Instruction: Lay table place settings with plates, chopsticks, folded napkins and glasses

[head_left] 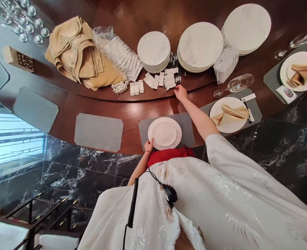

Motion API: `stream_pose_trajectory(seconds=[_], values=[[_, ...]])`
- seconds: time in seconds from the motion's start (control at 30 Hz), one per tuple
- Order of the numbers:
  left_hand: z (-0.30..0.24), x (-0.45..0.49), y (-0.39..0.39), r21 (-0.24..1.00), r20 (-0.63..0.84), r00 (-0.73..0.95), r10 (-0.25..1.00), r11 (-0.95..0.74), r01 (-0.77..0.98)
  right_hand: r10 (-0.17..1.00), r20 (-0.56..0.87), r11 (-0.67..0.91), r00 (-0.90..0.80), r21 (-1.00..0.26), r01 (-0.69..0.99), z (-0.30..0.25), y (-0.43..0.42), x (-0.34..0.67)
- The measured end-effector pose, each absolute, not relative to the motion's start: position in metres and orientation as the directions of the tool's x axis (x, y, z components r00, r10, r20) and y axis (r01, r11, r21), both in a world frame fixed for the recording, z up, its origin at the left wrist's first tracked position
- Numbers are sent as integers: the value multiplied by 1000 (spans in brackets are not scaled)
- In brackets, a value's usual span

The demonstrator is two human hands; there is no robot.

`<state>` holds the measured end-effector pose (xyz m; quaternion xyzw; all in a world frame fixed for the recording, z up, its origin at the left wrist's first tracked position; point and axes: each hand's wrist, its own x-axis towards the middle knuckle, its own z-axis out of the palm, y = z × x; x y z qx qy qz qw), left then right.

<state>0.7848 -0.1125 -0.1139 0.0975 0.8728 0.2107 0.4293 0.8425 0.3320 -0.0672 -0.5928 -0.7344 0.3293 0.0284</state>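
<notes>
My left hand [148, 145] grips the near left rim of a white dinner plate [179, 133], its thumb on the edge. A smaller white plate [164, 134] lies on top of it, over a grey placemat [188, 130]. Stretched forward, my right hand [180, 93] is at the edge of the raised round tabletop. Its fingers are bent and slightly apart, with nothing visible between them. Just beyond them lie small white rests [170, 81] and black chopsticks [173, 60].
Behind stand stacks of white plates [153, 48], folded tan napkins [75, 52] and wrapped white packets [124, 53]. At right, a wine glass [240, 82] lies near a plate with a gold napkin [230, 115]. More grey placemats [98, 132] are at left.
</notes>
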Motion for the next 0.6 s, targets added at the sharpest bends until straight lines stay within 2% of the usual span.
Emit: stream_pose_trajectory(seconds=[0.2,0.33,0.47,0.6], values=[[-112,786,-119,437,-701,-632,329,899,-17,929,-348,-93,-127,-550,830,-83,370,796],[-111,782,-120,445,-704,-617,352,896,3,942,-273,-28,-192,-639,768,-97,368,806],[-109,778,-117,439,-703,-618,353,899,14,963,-150,26,-225,-777,628,-110,349,850],[-107,776,-115,479,-679,-625,385,877,19,930,-283,-118,-236,-836,536,-121,304,925]])
